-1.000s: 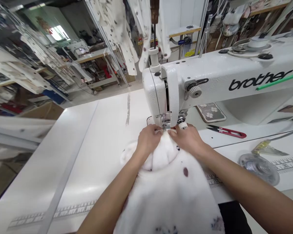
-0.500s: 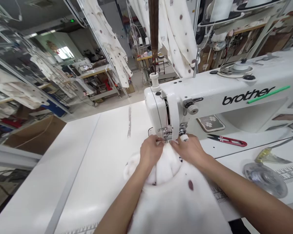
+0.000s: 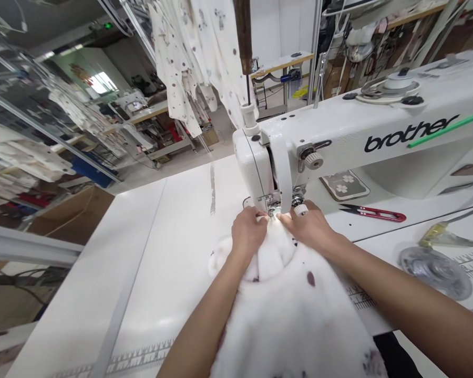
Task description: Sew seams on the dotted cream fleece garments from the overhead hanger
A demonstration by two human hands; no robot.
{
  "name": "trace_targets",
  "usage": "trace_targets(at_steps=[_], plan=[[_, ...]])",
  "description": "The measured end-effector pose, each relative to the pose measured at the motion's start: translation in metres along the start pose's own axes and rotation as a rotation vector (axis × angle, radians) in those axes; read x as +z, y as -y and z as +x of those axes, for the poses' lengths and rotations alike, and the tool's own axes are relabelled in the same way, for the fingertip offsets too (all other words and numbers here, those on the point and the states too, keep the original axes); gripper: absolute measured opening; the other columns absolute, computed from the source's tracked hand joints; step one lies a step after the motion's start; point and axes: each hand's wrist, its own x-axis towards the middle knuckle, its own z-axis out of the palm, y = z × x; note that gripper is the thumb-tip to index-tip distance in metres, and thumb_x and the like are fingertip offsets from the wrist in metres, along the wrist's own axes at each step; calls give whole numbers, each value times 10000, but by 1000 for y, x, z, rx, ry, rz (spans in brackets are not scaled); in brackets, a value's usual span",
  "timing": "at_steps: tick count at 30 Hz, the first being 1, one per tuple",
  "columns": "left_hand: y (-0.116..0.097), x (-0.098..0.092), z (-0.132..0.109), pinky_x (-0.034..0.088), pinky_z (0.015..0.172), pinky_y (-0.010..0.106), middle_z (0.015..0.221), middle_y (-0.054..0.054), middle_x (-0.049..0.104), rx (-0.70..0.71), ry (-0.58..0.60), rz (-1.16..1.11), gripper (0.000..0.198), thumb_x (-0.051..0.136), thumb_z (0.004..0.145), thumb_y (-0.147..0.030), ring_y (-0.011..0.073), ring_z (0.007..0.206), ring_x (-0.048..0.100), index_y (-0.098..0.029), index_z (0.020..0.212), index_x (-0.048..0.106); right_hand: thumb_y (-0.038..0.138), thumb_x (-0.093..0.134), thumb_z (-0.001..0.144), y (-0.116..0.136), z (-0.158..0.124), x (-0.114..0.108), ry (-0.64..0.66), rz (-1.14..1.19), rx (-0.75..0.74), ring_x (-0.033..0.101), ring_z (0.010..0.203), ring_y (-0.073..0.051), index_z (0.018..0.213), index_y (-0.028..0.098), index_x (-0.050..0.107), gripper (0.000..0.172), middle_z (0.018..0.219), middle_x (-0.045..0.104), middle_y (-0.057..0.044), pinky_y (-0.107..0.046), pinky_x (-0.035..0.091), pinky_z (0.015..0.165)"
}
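A white fleecy garment (image 3: 287, 304) with dark spots lies over the table's front and runs up to the needle area of a white sewing machine (image 3: 331, 136). My left hand (image 3: 249, 229) is closed on the cloth just left of the presser foot (image 3: 273, 210). On the other side, my right hand (image 3: 308, 224) pinches the same cloth, its fingertips close to the foot. Between the two hands the garment is gathered in folds around a curved opening. The fingertips and the stitched edge are partly hidden by the machine head.
Red thread snips (image 3: 374, 213) and a flowered coaster (image 3: 345, 185) lie under the machine arm. A clear plastic disc (image 3: 435, 270) sits at the right. Spotted garments (image 3: 181, 68) hang behind the table (image 3: 173, 262), and a cardboard box (image 3: 71, 215) stands to its left.
The view has shifted slightly. A light now glows at the needle. The hanging garments behind have swung or been shifted left. Both hands keep their hold beside the foot.
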Motion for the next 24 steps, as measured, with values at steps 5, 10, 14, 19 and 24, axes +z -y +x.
trace_targets(at_steps=[5,10,14,19,24], plan=[[0,1,5,353,581,252,752,48,635,-9,-3,38,140,502,749,-266,210,778,597,-182,807,597,125,403,828,-1,2,2,1,-1,-10,544,905,-283,892,129,615,222,949,613,-134,-337,370,751],[1,2,7,349,568,245,740,35,633,15,-10,13,142,489,739,-234,208,771,598,-191,820,598,97,393,812,-1,3,3,-26,33,-24,537,909,-281,889,129,616,238,911,622,-122,-342,359,763],[1,2,7,367,583,252,786,44,644,14,-17,11,154,492,733,-242,221,795,599,-190,833,598,106,403,796,-2,4,9,-77,109,-22,525,890,-286,840,112,605,207,864,613,-138,-348,351,765],[5,-1,0,412,666,266,857,51,654,101,-31,-28,202,456,762,-245,208,825,598,-184,908,582,226,396,847,-11,0,15,-169,301,-42,521,834,-242,814,146,570,195,793,585,-90,-323,367,760],[9,-1,-1,432,720,265,884,40,656,147,-48,-91,181,465,762,-236,192,842,598,-180,890,581,311,317,891,-28,-3,15,-201,537,-103,541,787,-156,917,178,490,220,920,557,-44,-239,410,699]])
